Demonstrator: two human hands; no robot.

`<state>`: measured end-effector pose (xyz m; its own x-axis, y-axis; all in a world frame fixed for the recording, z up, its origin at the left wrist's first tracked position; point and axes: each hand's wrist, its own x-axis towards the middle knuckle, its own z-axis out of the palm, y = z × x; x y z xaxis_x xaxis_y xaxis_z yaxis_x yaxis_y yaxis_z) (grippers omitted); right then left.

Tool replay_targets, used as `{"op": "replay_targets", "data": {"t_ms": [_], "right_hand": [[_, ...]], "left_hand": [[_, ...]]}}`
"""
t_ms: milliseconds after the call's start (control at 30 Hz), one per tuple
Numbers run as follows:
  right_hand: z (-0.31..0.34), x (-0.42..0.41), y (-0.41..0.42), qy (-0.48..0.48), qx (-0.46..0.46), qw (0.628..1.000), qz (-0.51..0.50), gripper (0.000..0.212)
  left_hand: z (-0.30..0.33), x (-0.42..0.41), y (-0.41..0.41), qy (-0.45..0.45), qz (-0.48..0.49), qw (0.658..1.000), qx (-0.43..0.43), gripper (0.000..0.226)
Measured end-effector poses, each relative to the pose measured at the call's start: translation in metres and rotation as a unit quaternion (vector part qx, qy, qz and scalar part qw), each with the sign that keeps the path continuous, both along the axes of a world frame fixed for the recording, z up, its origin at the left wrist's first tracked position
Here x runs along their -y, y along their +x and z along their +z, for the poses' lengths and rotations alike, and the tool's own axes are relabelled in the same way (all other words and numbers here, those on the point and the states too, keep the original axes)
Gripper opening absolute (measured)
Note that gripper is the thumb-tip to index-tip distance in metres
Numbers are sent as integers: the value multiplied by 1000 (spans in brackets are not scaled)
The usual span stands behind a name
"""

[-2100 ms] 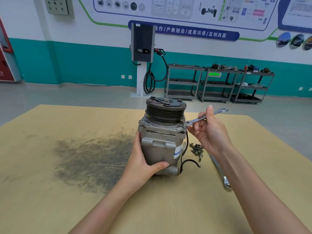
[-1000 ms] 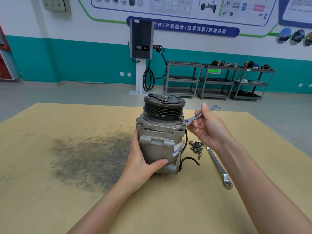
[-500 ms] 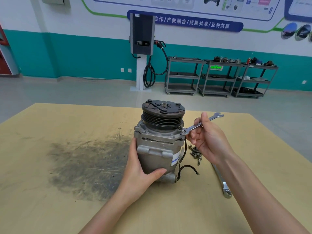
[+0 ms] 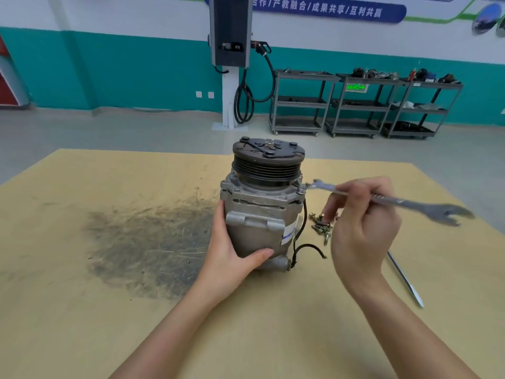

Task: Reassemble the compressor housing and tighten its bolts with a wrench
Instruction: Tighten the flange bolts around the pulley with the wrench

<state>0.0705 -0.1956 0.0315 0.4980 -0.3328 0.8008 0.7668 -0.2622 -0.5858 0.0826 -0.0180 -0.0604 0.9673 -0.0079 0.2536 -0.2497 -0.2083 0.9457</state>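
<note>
The compressor stands upright on the yellow bench, pulley end up, just beside a dark smudged patch on the board. The left hand grips its lower body, palm against the left side and thumb curled across the front, steadying it. At the housing's upper right corner sits a flange bolt, and the small open end of the wrench lies just beside that bolt head; whether it is seated on the flats cannot be told. The right hand holds the wrench shaft between curled fingers and thumb, the larger open end pointing away to the right. The step in hand appears to be tightening this corner bolt, with the housing halves already together. The next move likely calls for setting the wrench squarely on the bolt head and swinging it while the left hand resists the twist. A small heap of loose bolts lies on the bench right of the compressor, and a long metal bar lies further right.
</note>
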Motion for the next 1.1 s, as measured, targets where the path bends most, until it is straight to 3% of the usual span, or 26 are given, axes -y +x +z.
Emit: {"op": "replay_targets", "data": {"t_ms": [67, 167, 267, 467, 967, 1100], "right_hand": [[11, 9, 7, 62, -36, 997, 9, 32], [23, 23, 24, 140, -152, 972, 112, 43], [24, 30, 41, 145, -250, 943, 163, 45], [24, 26, 49, 169, -358, 888, 232, 43], [10, 34, 67, 207, -393, 835, 324, 41], [5, 29, 64, 230, -337, 859, 310, 42]], "left_hand": [[0, 0, 0, 0, 0, 1000, 1, 112], [-1, 0, 1, -2, -5, 1000, 7, 113], [0, 1, 2, 0, -10, 1000, 12, 113], [4, 2, -2, -1, -14, 1000, 5, 118], [8, 1, -3, 15, -12, 1000, 2, 122], [7, 1, -3, 12, -9, 1000, 4, 119]]}}
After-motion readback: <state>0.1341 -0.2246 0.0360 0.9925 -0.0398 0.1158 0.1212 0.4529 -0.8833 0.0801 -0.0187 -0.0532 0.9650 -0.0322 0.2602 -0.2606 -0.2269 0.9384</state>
